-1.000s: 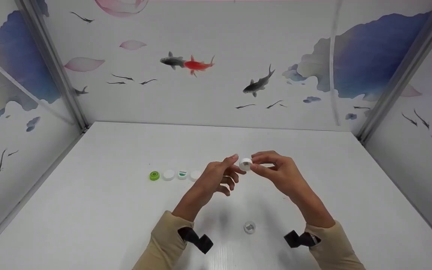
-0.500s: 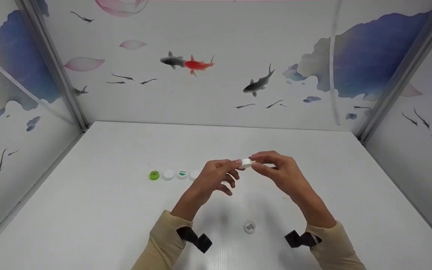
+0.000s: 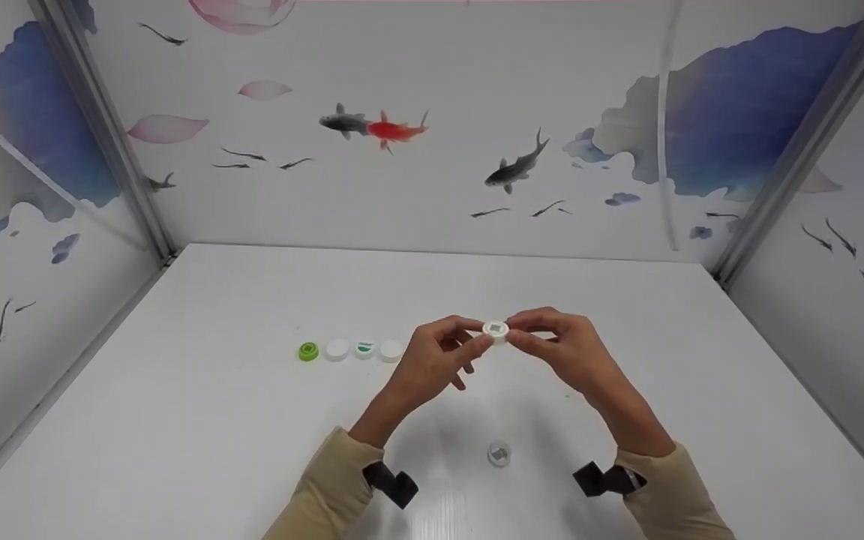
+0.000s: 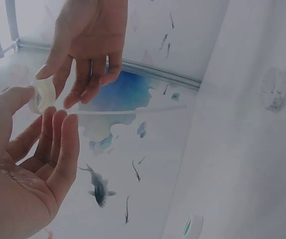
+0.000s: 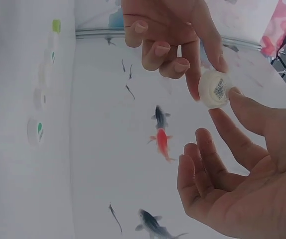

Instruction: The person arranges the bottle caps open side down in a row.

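Above the table, a small white bottle cap [image 3: 496, 331] with a greyish square mark on its face is held up between both hands. My left hand [image 3: 433, 358] pinches its left side with thumb and forefinger, the other fingers loosely bent. From the opposite side, the thumb and forefinger of my right hand [image 3: 565, 346] grip it too. The right wrist view shows the same cap [image 5: 214, 89] with a speckled grey patch on its face. Nearer the body, a second whitish cap [image 3: 499, 454] with a grey mark lies on the table [image 3: 214, 420].
Left of the hands runs a row of caps: a green one [image 3: 308, 351], a plain white one [image 3: 337, 349], one with a green print [image 3: 365, 349] and another white one [image 3: 391, 350]. The right wrist view shows a further green-marked cap [image 5: 35, 131]. Printed walls enclose the table.
The held cap has turned, so its marked face now points up toward the head camera. My left thumb and forefinger, first loose beside it, now pinch it. The right hand stays nearly in place.
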A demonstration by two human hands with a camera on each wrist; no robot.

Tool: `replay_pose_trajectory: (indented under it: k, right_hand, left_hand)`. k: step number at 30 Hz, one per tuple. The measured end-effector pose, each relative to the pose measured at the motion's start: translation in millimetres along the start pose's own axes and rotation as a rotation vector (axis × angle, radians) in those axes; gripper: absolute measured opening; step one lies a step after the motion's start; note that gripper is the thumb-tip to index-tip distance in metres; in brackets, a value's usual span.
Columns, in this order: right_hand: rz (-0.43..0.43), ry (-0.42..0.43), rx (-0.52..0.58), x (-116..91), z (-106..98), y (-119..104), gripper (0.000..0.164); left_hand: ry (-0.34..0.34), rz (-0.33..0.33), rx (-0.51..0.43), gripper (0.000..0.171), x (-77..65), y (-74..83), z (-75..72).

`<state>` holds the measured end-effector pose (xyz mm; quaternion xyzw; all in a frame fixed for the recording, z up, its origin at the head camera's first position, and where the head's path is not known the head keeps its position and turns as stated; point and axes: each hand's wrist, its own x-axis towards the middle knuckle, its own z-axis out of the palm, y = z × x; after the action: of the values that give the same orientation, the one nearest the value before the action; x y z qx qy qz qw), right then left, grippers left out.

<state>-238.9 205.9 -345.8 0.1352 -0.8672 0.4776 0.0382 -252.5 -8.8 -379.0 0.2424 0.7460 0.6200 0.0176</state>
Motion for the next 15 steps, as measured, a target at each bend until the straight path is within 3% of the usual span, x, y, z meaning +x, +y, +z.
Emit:
replay_pose_trajectory:
  k: [9,15]
  right_hand:
    - [-0.034,-0.023,-0.08,14,8,25,0.029]
    - [-0.039,-0.096,-0.119,36,14,56,0.025]
  left_hand:
    - [-0.029,-0.059,0.132,0.032,16.0,-19.1,0.9]
    - [-0.036,-0.148,0.236,0.034,31.7,-41.9,7.7]
